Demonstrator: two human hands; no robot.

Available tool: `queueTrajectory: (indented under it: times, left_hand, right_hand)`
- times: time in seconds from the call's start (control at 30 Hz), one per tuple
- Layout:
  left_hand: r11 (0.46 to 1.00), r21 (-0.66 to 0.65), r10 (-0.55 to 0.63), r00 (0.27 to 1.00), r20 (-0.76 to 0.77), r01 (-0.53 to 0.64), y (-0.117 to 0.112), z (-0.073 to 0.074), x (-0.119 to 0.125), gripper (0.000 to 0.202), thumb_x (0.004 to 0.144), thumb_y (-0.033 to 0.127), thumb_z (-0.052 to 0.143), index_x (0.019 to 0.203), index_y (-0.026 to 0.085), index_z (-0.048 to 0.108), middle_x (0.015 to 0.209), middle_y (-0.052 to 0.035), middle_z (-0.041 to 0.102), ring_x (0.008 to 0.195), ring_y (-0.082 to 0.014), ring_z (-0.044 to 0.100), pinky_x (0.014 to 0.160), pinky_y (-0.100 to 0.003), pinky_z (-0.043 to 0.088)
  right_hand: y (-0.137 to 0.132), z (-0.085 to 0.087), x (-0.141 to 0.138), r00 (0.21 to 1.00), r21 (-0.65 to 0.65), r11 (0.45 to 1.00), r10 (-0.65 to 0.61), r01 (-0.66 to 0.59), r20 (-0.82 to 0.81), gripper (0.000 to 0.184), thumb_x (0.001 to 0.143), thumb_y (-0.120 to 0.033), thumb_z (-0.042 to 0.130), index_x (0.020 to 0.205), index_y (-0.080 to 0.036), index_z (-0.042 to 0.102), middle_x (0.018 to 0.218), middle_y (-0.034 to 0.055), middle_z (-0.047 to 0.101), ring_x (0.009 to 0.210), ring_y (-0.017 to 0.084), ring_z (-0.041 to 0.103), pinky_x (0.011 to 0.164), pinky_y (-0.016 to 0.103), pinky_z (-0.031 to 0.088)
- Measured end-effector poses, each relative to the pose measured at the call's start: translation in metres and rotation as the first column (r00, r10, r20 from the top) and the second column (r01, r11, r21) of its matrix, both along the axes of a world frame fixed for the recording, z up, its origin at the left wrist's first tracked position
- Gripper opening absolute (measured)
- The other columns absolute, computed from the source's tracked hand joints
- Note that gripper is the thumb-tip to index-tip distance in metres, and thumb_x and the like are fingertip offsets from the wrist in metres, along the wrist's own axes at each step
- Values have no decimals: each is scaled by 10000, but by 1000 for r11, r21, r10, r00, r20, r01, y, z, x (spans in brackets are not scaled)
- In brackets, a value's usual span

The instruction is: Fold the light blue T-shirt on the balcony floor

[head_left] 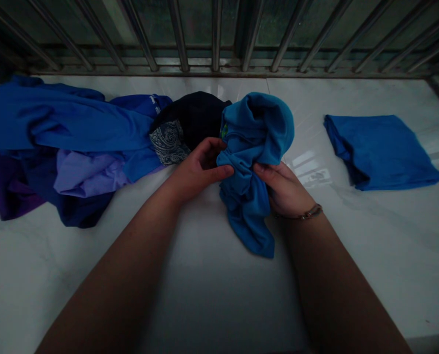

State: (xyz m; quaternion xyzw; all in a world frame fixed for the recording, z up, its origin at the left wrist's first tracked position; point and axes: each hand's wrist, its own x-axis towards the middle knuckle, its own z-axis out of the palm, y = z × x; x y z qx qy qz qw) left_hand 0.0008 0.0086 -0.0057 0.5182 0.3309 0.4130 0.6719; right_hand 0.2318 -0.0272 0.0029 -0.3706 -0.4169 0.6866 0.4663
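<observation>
Right hand (283, 189) half behind teal garment (254, 147)

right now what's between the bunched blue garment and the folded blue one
In the head view, only bare white marble surface lies between the bunched teal-blue garment and the folded blue garment.

Both bare forearms reach forward and converge, the left hand (200, 164) curled with thumb pressed against its fingers in a pinch, the right hand (283, 189), a bracelet at its wrist, closed in a grip, knuckles outward.

Teal-blue garment (254, 162), royal blue folded cloth (381, 150), lavender shirt (82, 174), grey paisley patch (168, 142), black garment (195, 115), white marble surface (370, 255).
</observation>
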Motion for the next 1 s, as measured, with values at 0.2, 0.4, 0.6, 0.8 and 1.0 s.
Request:
queueTrajectory:
  times: [0.2,0.4,0.6,0.8,1.0]
  left_hand:
    - [1000,-18,5,1000,4,-5,-1,-1,0,730,788,607,1024,1289,273,612,1332,-73,766,1178,-251,772,1012,-365,632]
    - [999,-52,17,998,66,-14,-1,-1,1,693,807,623,1010,1278,267,646,1282,-64,786,1165,-251,786,1025,-388,644]
    - [995,-100,34,993,117,-23,-1,1,2,644,817,582,1018,1244,246,671,1241,-50,792,1118,-214,788,1009,-338,637]
    - [994,-102,43,993,105,-32,-1,2,3,606,840,572,1005,1236,243,685,1210,-41,795,1059,-187,785,962,-307,637]
    - [991,-127,43,995,88,-32,-1,3,4,607,841,571,997,1245,239,688,1215,-51,797,1059,-201,788,946,-321,648]
  right_hand:
    - [0,2,-1,1000,5,1000,-9,9,10,426,929,-527,945,1281,-311,841,1346,36,846,1357,282,767,1232,471,593]
    - [-1,3,-3,1000,18,1000,-17,17,-1,426,916,-546,948,1253,-304,850,1321,36,856,1358,288,767,1233,477,590]
    - [0,2,-3,1000,17,1000,-18,18,-6,386,922,-511,947,1234,-303,855,1327,26,860,1351,295,775,1247,502,583]
    - [2,5,-5,998,8,999,-52,52,46,422,892,-555,958,1212,-298,860,1294,31,871,1349,312,777,1239,521,598]
    - [1,9,-9,996,-10,997,-74,75,41,383,877,-544,973,1142,-292,862,1263,31,875,1291,322,806,1191,528,632]
